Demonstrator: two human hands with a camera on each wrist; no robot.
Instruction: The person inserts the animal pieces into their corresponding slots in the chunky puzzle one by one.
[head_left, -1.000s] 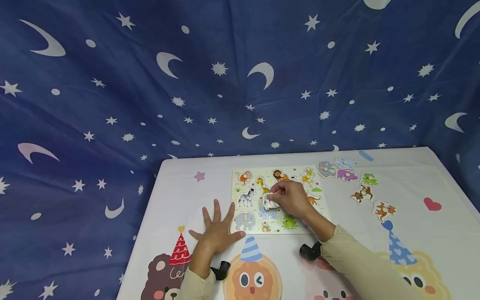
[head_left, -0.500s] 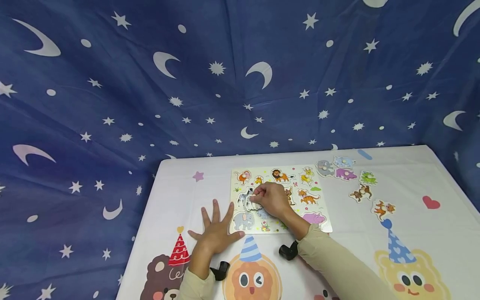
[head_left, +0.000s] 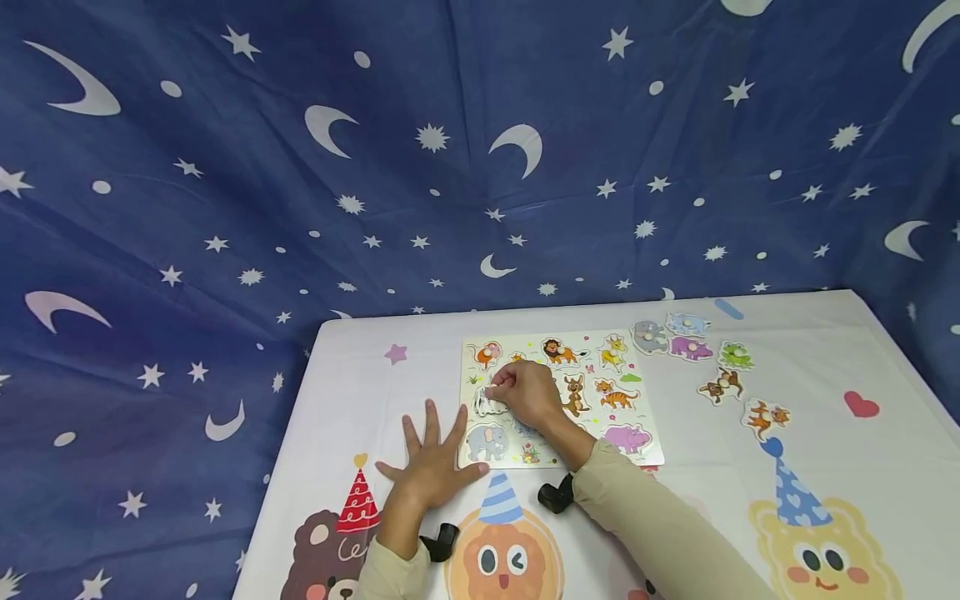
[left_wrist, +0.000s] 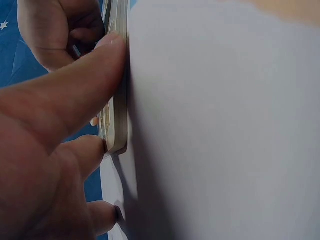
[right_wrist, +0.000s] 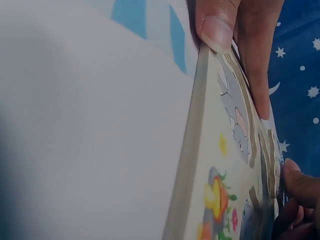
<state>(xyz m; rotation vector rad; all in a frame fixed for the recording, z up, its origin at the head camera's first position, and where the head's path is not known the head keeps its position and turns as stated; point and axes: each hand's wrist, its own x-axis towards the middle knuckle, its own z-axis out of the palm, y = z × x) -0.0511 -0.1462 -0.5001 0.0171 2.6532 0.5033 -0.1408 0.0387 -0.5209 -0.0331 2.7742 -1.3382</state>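
Note:
A flat animal puzzle board [head_left: 647, 427] lies on the table, also seen edge-on in the right wrist view. My left hand [head_left: 429, 472] has its fingers spread at the board's lower left corner; its thumb [left_wrist: 102, 60] rests on the board's edge. My right hand [head_left: 534, 398] pinches a zebra puzzle piece [head_left: 486, 405] between thumb and fingertips. The piece is over the board's zebra picture, covering most of it. Whether it sits flush in the recess is hard to tell. Just below is the elephant picture [head_left: 487, 442].
Right of the board lie several loose pieces: an elephant [head_left: 649, 337], a blue rhino [head_left: 687, 324], a purple hippo [head_left: 691, 348], a frog [head_left: 737, 357], a kangaroo [head_left: 722, 386] and a tiger [head_left: 767, 418]. A starry blue curtain [head_left: 420, 192] hangs behind the table.
My right hand has carried the zebra piece leftward from mid-board to the zebra picture. The left hand has stayed at the board's corner.

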